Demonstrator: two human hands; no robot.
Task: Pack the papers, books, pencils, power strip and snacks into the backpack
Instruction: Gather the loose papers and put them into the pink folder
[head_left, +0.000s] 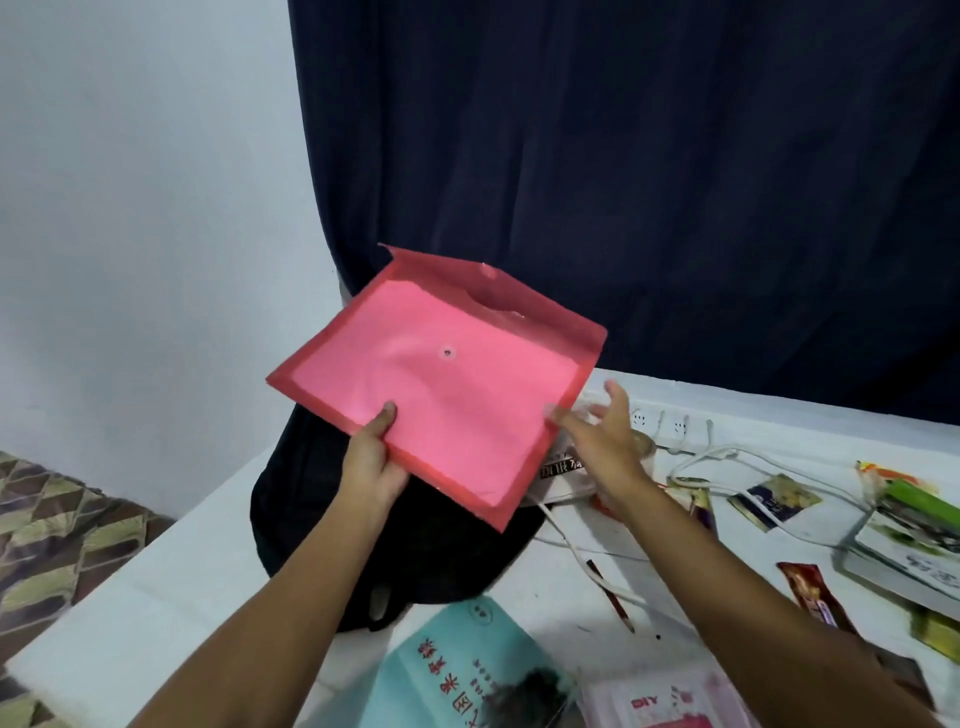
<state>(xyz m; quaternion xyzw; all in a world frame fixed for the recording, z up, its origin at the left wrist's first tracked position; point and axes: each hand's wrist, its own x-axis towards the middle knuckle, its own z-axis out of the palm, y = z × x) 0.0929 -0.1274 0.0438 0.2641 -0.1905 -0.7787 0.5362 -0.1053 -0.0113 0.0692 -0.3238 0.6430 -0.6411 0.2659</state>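
My left hand (371, 457) grips the near edge of a red plastic folder (441, 379) with papers inside, flap open, held in the air above the black backpack (415, 551) lying on the white table (156, 597). My right hand (602, 431) hovers beside the folder's right edge, fingers spread, holding nothing. A white power strip (670, 423) with its cable lies behind that hand. A teal book (457, 670) and a pink book (665, 701) lie near me. A pencil (610, 595) lies on the table. Snack packets (815, 597) are scattered to the right.
A stack of books (909, 551) with a green item on top sits at the right edge. A dark curtain (623, 156) hangs behind the table. A patterned cloth (52, 545) lies left of the table. A white book partly under the folder (561, 478) lies beside the backpack.
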